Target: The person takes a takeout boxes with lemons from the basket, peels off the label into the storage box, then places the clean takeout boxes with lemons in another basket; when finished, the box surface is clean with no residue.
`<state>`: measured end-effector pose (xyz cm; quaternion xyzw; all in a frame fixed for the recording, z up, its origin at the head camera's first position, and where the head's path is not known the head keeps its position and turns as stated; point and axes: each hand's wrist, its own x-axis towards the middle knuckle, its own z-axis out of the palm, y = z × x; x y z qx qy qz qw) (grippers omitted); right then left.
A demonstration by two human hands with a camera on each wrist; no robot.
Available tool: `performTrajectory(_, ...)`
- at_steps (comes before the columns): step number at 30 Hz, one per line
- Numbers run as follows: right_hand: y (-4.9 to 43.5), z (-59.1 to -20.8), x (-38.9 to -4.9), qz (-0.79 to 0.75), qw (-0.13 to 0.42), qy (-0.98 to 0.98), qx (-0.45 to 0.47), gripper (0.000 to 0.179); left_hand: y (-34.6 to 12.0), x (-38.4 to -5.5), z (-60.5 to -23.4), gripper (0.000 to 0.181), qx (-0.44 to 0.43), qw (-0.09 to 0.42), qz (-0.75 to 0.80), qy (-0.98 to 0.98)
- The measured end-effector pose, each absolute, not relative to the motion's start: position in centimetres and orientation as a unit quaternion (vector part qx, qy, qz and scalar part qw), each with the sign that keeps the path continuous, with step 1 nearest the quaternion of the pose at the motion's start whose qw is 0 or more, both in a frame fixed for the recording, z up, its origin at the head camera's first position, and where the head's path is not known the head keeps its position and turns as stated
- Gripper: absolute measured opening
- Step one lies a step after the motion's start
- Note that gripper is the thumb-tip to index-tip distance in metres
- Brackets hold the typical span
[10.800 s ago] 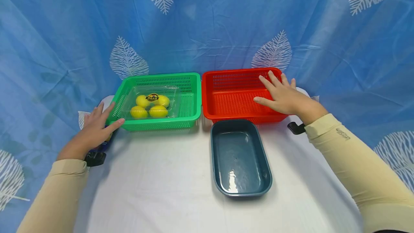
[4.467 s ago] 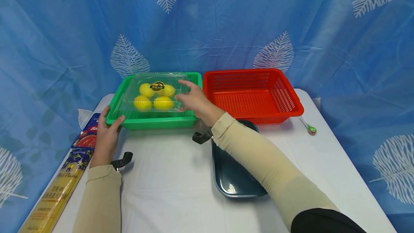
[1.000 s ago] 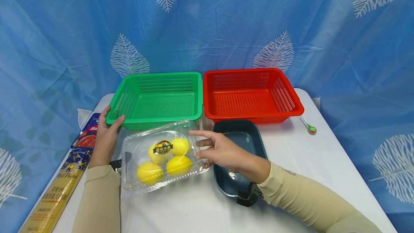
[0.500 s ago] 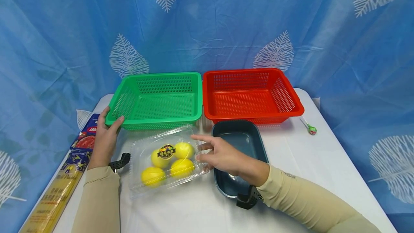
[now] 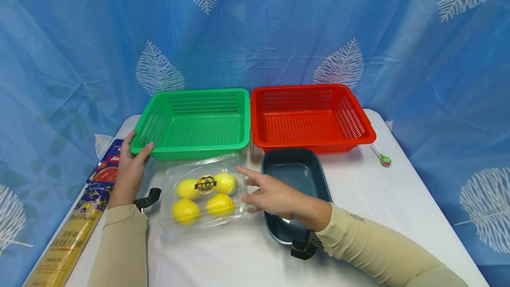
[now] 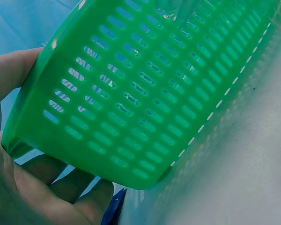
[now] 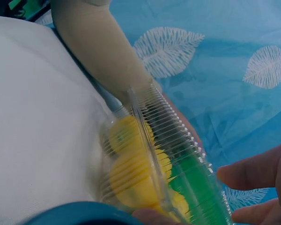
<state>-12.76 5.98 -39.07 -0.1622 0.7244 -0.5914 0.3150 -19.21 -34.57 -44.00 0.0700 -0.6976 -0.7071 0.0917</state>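
Note:
A clear plastic clamshell box (image 5: 205, 194) of several yellow lemons (image 5: 221, 204) lies on the table in front of the green basket (image 5: 199, 149), a dark label on its lid. My right hand (image 5: 275, 194) is at the box's right edge, fingers spread. In the right wrist view, fingertips (image 7: 232, 176) show just beside the ridged rim and a digit lies low against the box. My left hand (image 5: 131, 167) grips the basket's front left corner, thumb on the near side. In the left wrist view, curled fingers reach beneath the basket's rim (image 6: 25, 110).
A red basket (image 5: 314, 149) stands against the green one. The dark blue dish (image 5: 295, 167) sits in front, partly beneath my right forearm. A lollipop (image 5: 384, 160) lies at right. A spaghetti pack (image 5: 67, 238) and a blue-and-red pouch (image 5: 106, 169) line the left edge.
The lemon box has come out of the green basket to the table in front and now lies flatter. My right hand's fingers have spread at its edge. My left hand stays on the basket.

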Motion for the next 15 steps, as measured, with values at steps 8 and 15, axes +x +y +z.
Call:
performTrajectory(8, 5.9, -38.8, -12.7, -0.558, 0.337, 0.739, -0.167, 0.082, -34.6, -19.1, -43.7, 0.087, 0.083, 0.082, -0.692, -0.712)
performTrajectory(15, 5.6, -38.7, -12.5, -0.546, 0.334, 0.755, -0.144, 0.084, -34.3, -18.9, -42.8, 0.09, 0.105, 0.077, -0.654, -0.745)
